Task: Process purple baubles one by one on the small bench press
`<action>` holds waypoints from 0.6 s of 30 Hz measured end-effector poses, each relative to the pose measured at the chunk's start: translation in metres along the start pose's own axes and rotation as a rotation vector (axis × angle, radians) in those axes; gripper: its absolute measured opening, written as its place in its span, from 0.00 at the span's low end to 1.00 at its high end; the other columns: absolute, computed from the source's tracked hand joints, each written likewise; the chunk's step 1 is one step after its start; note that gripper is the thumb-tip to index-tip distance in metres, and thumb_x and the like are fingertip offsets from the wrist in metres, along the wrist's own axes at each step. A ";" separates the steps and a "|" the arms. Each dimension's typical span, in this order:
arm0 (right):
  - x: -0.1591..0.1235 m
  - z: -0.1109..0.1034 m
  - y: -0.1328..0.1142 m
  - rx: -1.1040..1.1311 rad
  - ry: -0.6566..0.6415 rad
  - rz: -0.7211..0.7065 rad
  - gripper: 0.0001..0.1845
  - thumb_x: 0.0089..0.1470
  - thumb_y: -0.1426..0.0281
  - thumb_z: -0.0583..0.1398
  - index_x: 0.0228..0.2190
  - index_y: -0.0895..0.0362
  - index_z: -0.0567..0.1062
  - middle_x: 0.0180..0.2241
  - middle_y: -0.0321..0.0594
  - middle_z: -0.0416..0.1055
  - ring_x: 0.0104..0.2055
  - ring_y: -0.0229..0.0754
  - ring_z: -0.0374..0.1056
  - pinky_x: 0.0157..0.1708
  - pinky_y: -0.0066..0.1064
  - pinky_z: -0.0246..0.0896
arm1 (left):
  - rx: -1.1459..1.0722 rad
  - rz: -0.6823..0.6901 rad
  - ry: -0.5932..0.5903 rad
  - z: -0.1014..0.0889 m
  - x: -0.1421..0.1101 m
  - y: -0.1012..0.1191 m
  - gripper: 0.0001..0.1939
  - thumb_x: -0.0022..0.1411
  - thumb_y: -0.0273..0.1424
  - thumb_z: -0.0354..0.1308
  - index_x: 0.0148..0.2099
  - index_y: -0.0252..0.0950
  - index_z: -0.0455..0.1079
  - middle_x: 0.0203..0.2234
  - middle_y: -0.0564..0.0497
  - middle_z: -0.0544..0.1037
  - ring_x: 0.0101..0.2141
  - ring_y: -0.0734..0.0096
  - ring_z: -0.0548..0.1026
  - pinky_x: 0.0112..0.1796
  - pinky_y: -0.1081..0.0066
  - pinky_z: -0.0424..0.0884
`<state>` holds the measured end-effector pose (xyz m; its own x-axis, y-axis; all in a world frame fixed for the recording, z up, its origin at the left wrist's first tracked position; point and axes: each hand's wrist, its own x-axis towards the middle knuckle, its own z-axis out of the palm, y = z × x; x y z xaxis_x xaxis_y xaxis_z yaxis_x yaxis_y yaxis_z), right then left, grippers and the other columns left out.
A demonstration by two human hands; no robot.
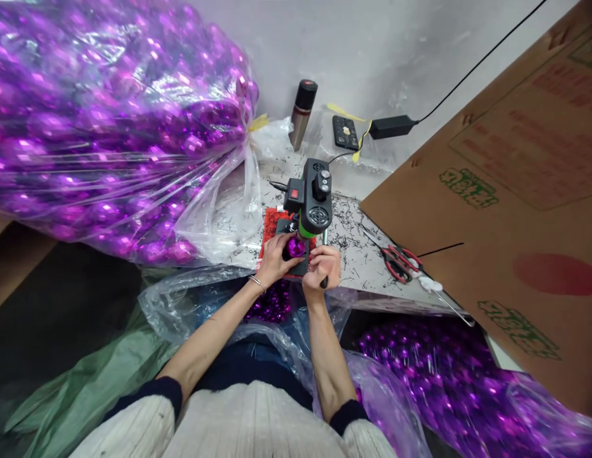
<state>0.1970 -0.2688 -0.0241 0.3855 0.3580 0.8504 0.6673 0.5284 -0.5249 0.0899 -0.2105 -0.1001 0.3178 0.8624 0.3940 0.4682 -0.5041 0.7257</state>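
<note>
A small black bench drill press (317, 197) with a green band stands on a red mat (271, 230). Under its head sits a shiny purple ball (296, 247), resting on the dark base. My left hand (275, 259) pinches that ball from the left with thumb and fingers. On the right, my right hand (323, 270) is closed round the machine's lever, whose black grip end (324, 282) pokes out below the fist. The tool tip above the ball is hidden by the machine's head.
A big clear bag of purple balls (109, 140) bulges at the left. Behind stand a flask (304, 114), a phone (344, 132) and a power adapter (393, 126). Red-handled scissors (395, 259) lie right, beside a large carton (505, 191). Another bag of purple balls (433, 375) sits lower right. Black clippings litter the table.
</note>
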 end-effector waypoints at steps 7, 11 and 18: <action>0.054 0.000 -0.042 -0.025 -0.032 0.283 0.25 0.73 0.61 0.49 0.22 0.51 0.63 0.23 0.31 0.63 0.30 0.36 0.70 0.34 0.33 0.66 | -0.144 -0.034 0.050 -0.019 -0.023 0.005 0.33 0.65 0.42 0.70 0.67 0.41 0.66 0.59 0.41 0.78 0.60 0.53 0.77 0.60 0.52 0.75; 0.052 -0.003 -0.043 0.004 -0.060 0.239 0.25 0.73 0.62 0.51 0.22 0.52 0.64 0.23 0.31 0.63 0.31 0.36 0.70 0.34 0.33 0.66 | -0.160 0.047 -0.020 -0.040 -0.087 -0.002 0.37 0.63 0.47 0.71 0.68 0.41 0.65 0.59 0.40 0.78 0.60 0.52 0.78 0.60 0.52 0.76; 0.045 -0.008 -0.039 0.007 -0.094 0.207 0.24 0.73 0.63 0.51 0.23 0.53 0.66 0.24 0.32 0.64 0.32 0.37 0.72 0.35 0.33 0.68 | 0.108 -0.169 -0.243 -0.045 -0.159 -0.032 0.32 0.67 0.49 0.65 0.66 0.38 0.69 0.61 0.35 0.77 0.61 0.45 0.78 0.60 0.48 0.76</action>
<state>0.1936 -0.2798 0.0345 0.4526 0.5293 0.7176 0.5756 0.4412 -0.6885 -0.0125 -0.3297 -0.1606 0.4099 0.9046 0.1168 0.6123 -0.3678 0.6999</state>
